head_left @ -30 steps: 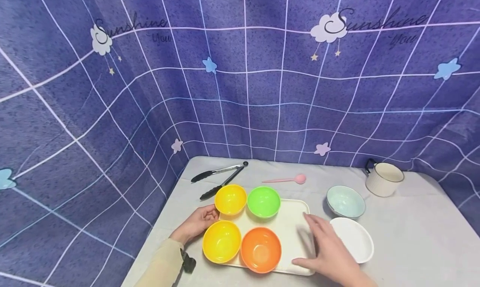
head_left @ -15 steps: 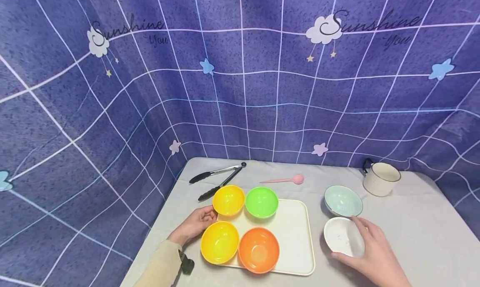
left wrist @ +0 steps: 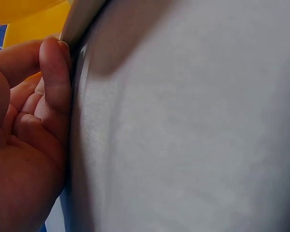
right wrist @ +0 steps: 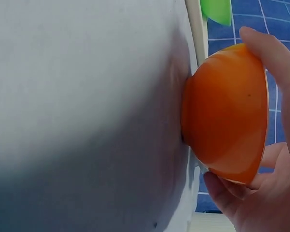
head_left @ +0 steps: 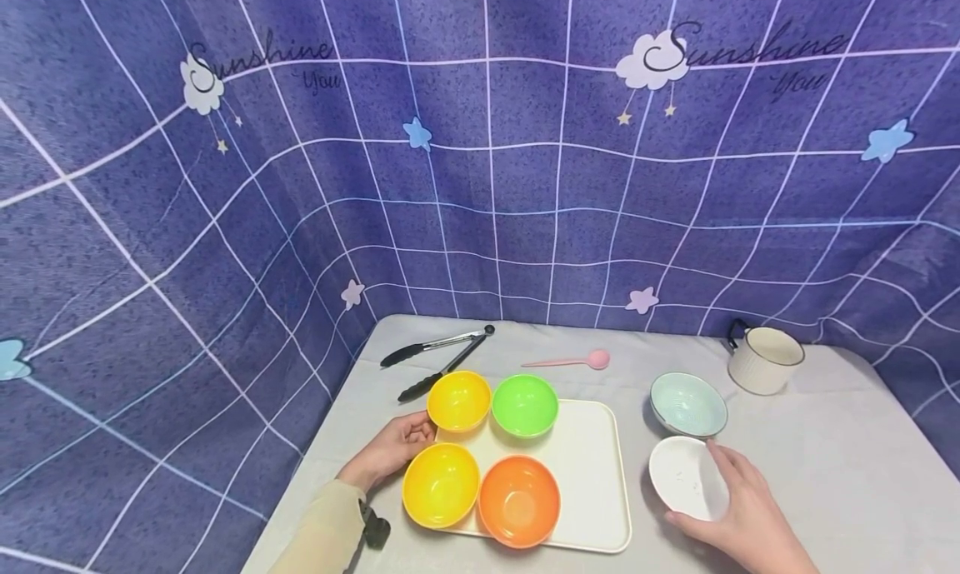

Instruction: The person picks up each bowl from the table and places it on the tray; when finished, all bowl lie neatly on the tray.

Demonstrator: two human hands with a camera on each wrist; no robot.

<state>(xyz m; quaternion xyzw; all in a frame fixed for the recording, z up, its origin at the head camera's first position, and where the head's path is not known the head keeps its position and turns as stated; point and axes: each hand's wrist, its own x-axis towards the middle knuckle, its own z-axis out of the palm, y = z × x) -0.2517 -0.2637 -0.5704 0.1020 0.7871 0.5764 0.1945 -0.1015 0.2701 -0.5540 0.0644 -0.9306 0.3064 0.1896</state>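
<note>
My left hand (head_left: 397,447) pinches the left edge of a cream tray (head_left: 592,474); in the left wrist view its fingertips (left wrist: 55,58) meet at the tray rim (left wrist: 84,19). On the tray stand two yellow bowls (head_left: 459,401), a green bowl (head_left: 525,405) and an orange bowl (head_left: 520,501). Right of the tray, my right hand (head_left: 753,507) grips the side of a bowl (head_left: 684,474) that looks white inside. The right wrist view shows this bowl's outside as orange (right wrist: 227,111), with thumb and fingers around its rim and its foot at or close to the table.
A pale blue-green bowl (head_left: 688,405) stands just behind the held bowl. Farther back right is a cream pot (head_left: 765,361) with a dark handle. A pink spoon (head_left: 570,361) and black-handled tongs (head_left: 442,361) lie behind the tray. A patterned curtain (head_left: 480,182) closes off the back.
My right hand has moved from the tray's right side to the white-inside bowl and taken hold of it. That bowl has shifted slightly left. My left hand has stayed at the tray edge.
</note>
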